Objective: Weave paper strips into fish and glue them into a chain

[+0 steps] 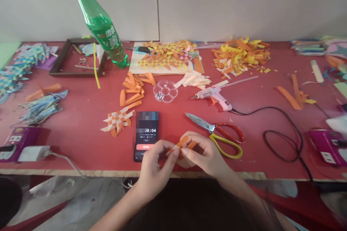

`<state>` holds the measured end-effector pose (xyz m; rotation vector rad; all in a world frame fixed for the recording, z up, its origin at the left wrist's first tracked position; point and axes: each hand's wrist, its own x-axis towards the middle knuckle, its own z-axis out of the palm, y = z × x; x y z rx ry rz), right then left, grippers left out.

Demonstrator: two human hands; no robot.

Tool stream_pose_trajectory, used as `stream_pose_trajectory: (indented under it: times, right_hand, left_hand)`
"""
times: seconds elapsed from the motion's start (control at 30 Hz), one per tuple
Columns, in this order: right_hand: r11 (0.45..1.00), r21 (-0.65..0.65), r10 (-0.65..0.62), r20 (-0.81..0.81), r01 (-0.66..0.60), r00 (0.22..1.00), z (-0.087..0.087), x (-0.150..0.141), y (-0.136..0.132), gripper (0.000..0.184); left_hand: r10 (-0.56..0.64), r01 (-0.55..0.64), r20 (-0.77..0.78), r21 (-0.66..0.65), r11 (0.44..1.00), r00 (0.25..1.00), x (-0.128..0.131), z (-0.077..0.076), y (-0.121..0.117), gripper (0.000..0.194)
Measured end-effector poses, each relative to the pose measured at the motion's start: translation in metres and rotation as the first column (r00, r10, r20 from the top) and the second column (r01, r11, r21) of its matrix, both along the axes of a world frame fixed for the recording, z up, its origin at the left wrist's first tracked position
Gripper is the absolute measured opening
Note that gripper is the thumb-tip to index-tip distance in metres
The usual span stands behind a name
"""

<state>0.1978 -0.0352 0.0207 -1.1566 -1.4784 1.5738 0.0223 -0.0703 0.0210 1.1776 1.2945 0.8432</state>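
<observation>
Both hands meet near the front edge of the red table, pinching orange and cream paper strips [182,142] folded across one another. My left hand [157,160] grips them between thumb and fingers on the left side. From the right, my right hand [204,153] pinches the same strips, its thumb close to the left thumb. Just behind the left hand lies a phone [146,135] with its screen lit. Scissors [221,131] with red and yellow handles lie right of the hands. A woven orange-and-cream paper fish [117,121] rests left of the phone.
A pink glue gun [214,96] trails a black cord to the right. Beyond the phone are a clear flower-shaped tray [165,91], orange strips [132,88] and cream strips [193,79]. A green bottle [104,32] stands by a brown frame [77,75]. Purple power strips [326,146] sit at both sides.
</observation>
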Motion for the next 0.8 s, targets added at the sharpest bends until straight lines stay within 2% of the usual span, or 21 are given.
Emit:
stream_pose_trajectory:
  times: [0.17,0.4,0.57,0.8]
  right_hand:
    - [1.000,0.008,-0.005,0.005,0.005,1.000,0.0002,-0.0008,0.0001,0.012]
    - [0.996,0.071,0.046,0.005,-0.046,0.999,0.0047,0.0009,0.0029,0.008]
    - [0.995,0.100,0.024,-0.033,-0.020,0.999,0.0022,-0.0003,0.0021,0.008]
    - [0.994,0.101,-0.030,-0.047,0.034,0.998,-0.0010,-0.0019,0.0020,0.008]
  left_hand:
    - [-0.006,0.006,0.016,-0.014,1.000,1.000,0.0035,-0.0021,-0.0023,0.017]
    - [-0.086,0.086,0.016,-0.037,0.996,0.996,0.0003,0.0008,0.0015,0.023]
    - [-0.056,0.056,0.001,-0.037,0.998,0.998,-0.0015,0.0022,0.0028,0.025]
    - [-0.042,0.047,0.044,-0.107,0.993,0.998,-0.0018,0.0020,0.0037,0.028]
